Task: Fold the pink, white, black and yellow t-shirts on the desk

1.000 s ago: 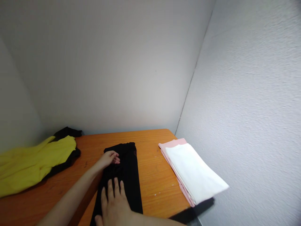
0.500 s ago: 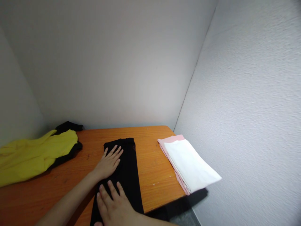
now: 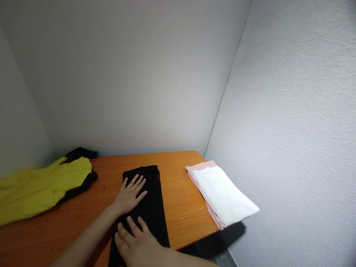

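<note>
A folded pair of black trousers (image 3: pixel 154 207) lies lengthwise on the wooden table, its gathered waistband at the far end and its near end running out of the bottom of the view. My left hand (image 3: pixel 130 195) rests flat on its upper part, fingers spread and thumb apart. Nearer to me, my right hand (image 3: pixel 139 243) lies palm down on the lower part of the cloth, fingers apart. Neither hand grips anything.
On the right of the wooden table (image 3: pixel 183 207), a folded white cloth (image 3: pixel 222 193) sits on a folded pink cloth (image 3: pixel 197 168), its corner past the edge. Left, a yellow garment (image 3: pixel 47 185) lies loosely over a black one (image 3: pixel 80 152). Walls stand behind and at the right.
My left thumb has spread further from the fingers. My right hand has shifted slightly on the black trousers. The camera view has moved a little.
</note>
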Tool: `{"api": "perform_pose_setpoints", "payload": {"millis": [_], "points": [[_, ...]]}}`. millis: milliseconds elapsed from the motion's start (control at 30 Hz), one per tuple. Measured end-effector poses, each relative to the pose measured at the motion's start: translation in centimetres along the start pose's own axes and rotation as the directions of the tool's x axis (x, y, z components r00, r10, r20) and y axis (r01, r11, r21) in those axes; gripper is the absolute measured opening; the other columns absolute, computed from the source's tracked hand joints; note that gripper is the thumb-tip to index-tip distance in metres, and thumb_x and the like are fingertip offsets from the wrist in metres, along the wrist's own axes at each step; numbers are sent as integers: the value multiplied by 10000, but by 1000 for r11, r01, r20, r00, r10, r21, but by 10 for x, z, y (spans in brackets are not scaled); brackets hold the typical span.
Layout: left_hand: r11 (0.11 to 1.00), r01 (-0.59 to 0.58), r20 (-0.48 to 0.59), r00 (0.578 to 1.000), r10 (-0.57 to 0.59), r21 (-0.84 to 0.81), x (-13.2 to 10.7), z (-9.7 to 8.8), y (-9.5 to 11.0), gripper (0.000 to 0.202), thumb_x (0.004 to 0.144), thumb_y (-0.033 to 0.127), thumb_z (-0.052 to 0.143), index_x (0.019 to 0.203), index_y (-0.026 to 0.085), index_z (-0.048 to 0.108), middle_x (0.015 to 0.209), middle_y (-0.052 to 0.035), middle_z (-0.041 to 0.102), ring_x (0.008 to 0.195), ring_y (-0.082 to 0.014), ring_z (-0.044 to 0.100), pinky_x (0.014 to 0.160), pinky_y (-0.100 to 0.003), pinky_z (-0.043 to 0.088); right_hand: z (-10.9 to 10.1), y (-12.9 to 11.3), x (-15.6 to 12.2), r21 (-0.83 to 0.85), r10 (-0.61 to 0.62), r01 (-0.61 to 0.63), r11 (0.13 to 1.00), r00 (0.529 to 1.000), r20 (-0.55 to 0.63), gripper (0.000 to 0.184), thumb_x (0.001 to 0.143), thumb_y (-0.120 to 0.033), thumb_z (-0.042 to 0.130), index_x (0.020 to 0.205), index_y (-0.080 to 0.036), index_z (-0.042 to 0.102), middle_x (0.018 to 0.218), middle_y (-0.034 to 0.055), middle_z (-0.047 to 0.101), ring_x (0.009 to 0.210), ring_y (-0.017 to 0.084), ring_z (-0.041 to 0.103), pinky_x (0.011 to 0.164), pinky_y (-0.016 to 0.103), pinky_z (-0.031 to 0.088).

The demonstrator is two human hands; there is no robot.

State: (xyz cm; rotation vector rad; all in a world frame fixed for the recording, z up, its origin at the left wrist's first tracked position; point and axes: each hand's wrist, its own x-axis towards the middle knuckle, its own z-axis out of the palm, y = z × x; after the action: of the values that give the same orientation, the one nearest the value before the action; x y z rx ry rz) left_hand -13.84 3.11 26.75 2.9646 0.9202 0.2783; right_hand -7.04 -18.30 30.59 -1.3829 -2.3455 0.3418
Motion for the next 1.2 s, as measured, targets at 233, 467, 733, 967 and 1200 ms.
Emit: {"api": "perform_pose_setpoints", "payload": {"millis": [233,467,733,967,1200], "points": [[1000,-2,34,999,2,1,-2,-3,2,603,945,540,300,1478,261,338,1578,-25,280,1488,-261,166,1185,-615,67,-27,88,38,104,357,-344,933,860,-365,416,974,-318,424,1330,-124,517,1368,136,542,1294,228,471,1098,388,367],[999,-30,-67,997,29,-16,-2,7,-3,625,934,605,294,1468,287,359,1559,-36,336,1480,-264,204,1185,-618,64,-20,155,78,-50,510,-531,846,833,-213,712,1008,-502,253,1500,12,245,1577,203,137,1475,304,94,1193,478,138],[999,-29,-55,998,28,-19,-2,10,-6,619,947,592,266,1482,286,318,1571,-17,302,1485,-249,187,1190,-608,74,-3,163,83,-150,538,-576,803,810,-231,796,978,-609,169,1512,-23,240,1582,158,98,1480,283,65,1202,466,91],[999,-35,-119,992,36,7,-1,3,0,588,961,548,280,1444,239,410,1536,-57,378,1466,-264,248,1177,-621,132,-11,161,83,-167,492,-547,820,824,-282,710,1003,-543,221,1489,-34,316,1577,162,177,1478,272,113,1201,455,120],[975,-185,-296,931,213,121,-28,-27,16,540,968,434,356,1415,151,467,1538,-105,379,1459,-240,268,1223,-463,142,-26,125,42,-247,320,-405,880,891,-323,600,985,-414,413,1464,-55,369,1572,164,236,1478,260,121,1211,432,107]]}}
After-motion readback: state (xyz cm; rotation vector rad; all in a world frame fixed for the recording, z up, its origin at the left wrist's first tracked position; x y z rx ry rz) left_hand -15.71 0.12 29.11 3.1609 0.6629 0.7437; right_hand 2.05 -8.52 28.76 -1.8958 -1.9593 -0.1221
